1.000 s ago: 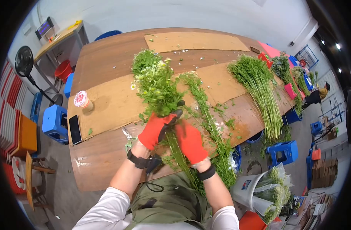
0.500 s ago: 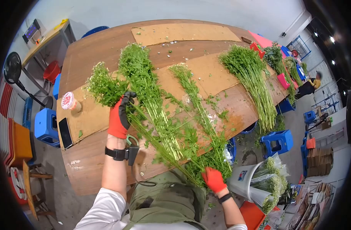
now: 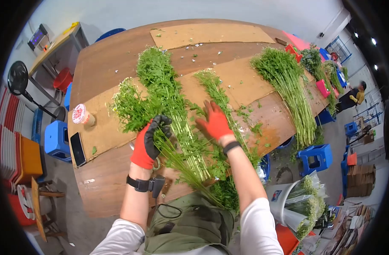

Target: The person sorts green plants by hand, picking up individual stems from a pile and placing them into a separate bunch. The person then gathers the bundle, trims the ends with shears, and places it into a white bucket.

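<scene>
Nearest, an olive-green cloth apron is worn, and to its right a pale round bucket is filled with wrapped white blooms. By the left hand, gloved in red and black, a leafy green bunch with small white flowers is held, its stems pinched in the closed grip and its flower heads raised over the brown wooden desk. The right hand, gloved in red, is held with its grip spread over loose greenery; whether any is touched cannot be told. Between the hands, a long leafy green bundle is laid on the desk. At the left edge, a black smartphone and a lidded plastic cup are set. Well to the right, a thick long-stemmed green bundle is laid; at the far side, a flat brown cardboard sheet is spread.
</scene>
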A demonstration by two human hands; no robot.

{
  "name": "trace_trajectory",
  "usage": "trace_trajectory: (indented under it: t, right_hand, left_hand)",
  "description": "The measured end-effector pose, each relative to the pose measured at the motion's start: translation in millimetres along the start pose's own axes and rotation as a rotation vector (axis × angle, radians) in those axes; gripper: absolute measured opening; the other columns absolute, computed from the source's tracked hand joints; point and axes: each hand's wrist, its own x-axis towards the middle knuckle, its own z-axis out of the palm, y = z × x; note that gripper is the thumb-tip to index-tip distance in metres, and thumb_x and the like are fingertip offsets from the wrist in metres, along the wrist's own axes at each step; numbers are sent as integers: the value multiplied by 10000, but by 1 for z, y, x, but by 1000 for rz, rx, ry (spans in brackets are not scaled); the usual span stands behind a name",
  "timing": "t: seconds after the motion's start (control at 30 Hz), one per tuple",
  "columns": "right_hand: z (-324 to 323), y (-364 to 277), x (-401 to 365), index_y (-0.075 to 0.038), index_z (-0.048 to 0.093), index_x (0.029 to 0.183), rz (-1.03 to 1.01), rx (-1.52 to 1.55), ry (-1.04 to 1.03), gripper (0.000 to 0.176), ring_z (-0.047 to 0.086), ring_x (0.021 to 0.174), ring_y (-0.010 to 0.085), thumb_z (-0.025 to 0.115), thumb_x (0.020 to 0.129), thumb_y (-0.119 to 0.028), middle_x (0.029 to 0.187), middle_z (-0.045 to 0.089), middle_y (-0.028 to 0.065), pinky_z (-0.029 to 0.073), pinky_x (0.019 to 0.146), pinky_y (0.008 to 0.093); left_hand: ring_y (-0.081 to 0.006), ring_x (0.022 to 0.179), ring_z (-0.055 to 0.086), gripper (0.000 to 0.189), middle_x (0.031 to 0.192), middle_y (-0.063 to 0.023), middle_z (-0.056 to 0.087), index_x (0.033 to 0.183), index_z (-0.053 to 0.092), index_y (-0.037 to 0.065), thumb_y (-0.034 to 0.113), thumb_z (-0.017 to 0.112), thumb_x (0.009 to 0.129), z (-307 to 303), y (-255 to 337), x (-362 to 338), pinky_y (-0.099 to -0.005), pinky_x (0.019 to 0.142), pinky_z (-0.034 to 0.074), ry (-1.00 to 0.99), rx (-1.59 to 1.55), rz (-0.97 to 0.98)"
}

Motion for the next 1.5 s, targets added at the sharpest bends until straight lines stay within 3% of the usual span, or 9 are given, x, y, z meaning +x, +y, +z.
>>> trace_trajectory:
  t: [0.13,0.27,0.5,0.77,0.93,1.0,1.13,1.27,1.5]
  right_hand:
    - [30,-11,-11,-131,439,1389,66,-103,-160,636,254,1369,436,564,870,-478,1476,346,171,193,1127,536]
    - [8,11,-126,-156,494,1333,-297,-152,-175,502,347,1326,392,580,885,-366,1433,417,128,237,1116,522]
    - [-98,26,-272,-104,653,1002,-99,-99,-394,233,506,1180,335,698,802,-213,1227,586,88,392,976,484]
    - [-58,40,-104,-43,641,1033,65,-128,243,273,586,906,369,665,821,-214,980,633,183,466,790,462]
    - [-26,53,-64,-18,643,972,293,-337,50,211,594,880,397,633,838,-180,921,635,205,474,800,451]
    - [-41,39,-61,-5,637,958,153,-62,616,223,586,867,410,650,827,-186,893,628,209,478,787,446]
    - [-64,40,-81,33,614,1123,526,470,146,325,630,969,285,626,877,-179,1080,656,194,479,837,370]
    - [-71,33,-83,20,618,1108,333,685,405,338,640,849,203,593,906,-250,915,684,149,492,752,323]
    - [-71,40,-99,-72,635,1117,158,-158,244,323,624,884,360,647,801,-135,930,657,165,500,785,421]
  left_hand:
    - [-156,839,559,273,1040,-79,645,1102,616,27,248,520,973,-1,-2,-5,-295,751,476,74,-45,-43]
    - [-170,873,595,289,1080,-63,654,1146,614,44,250,505,975,-21,-10,2,-312,757,508,9,-45,-21]
    - [-210,976,603,314,1166,-103,623,1187,588,13,231,502,977,-3,-20,14,-332,840,506,-3,-121,-80]
    - [-147,904,585,342,1115,-62,625,1255,566,20,216,507,980,15,-17,7,-290,795,504,13,25,-18]
    - [-104,773,520,318,948,-3,589,1238,582,32,196,494,980,4,-9,4,-252,690,477,27,-63,-23]
    - [-107,762,520,311,934,-2,583,1227,586,32,191,495,975,1,-7,8,-253,675,475,31,-141,-24]
    - [-99,743,509,322,932,-6,583,1216,587,21,211,525,964,15,-10,6,-251,665,463,38,73,53]
    - [-93,748,507,316,929,2,586,1219,591,24,200,541,962,18,-13,7,-251,678,468,56,-76,-52]
    - [-92,782,538,338,999,-20,618,1247,574,15,202,518,972,12,-14,13,-246,687,478,-10,34,11]
